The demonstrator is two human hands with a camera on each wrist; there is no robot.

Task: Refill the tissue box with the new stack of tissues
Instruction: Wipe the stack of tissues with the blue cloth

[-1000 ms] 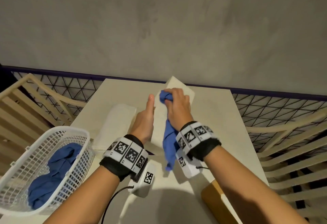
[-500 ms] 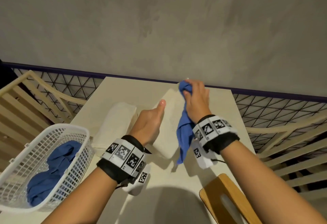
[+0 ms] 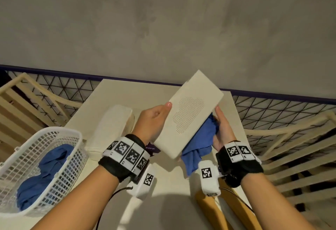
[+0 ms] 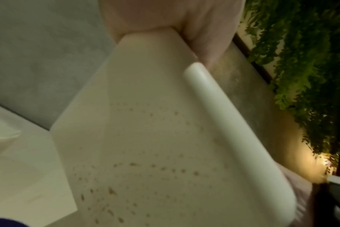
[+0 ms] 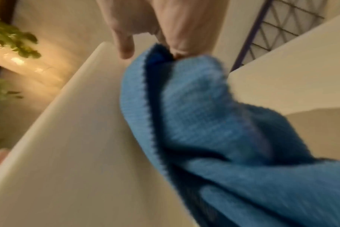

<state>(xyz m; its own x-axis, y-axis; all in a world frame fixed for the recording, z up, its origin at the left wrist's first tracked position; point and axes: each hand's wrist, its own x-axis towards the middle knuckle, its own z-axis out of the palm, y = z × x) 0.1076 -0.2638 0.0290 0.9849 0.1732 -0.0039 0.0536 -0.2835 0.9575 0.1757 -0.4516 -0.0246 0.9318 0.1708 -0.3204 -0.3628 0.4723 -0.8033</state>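
Grey wall behind, you hold the box [image 3: 189, 115] tilted above the table [image 3: 118, 91], left hand [image 3: 152, 119] gripping its left edge, right hand [image 3: 222, 129] clutching a cloth [image 3: 198, 142] against its right; it looks light, stiff and smooth, so keep to the long edges.

From the head we look forward and down over the table [image 3: 127, 95]. Our wrist cameras sit very close, facing along the fingers; all three share the tissue box [image 3: 189, 113], though both close views seem blurred.
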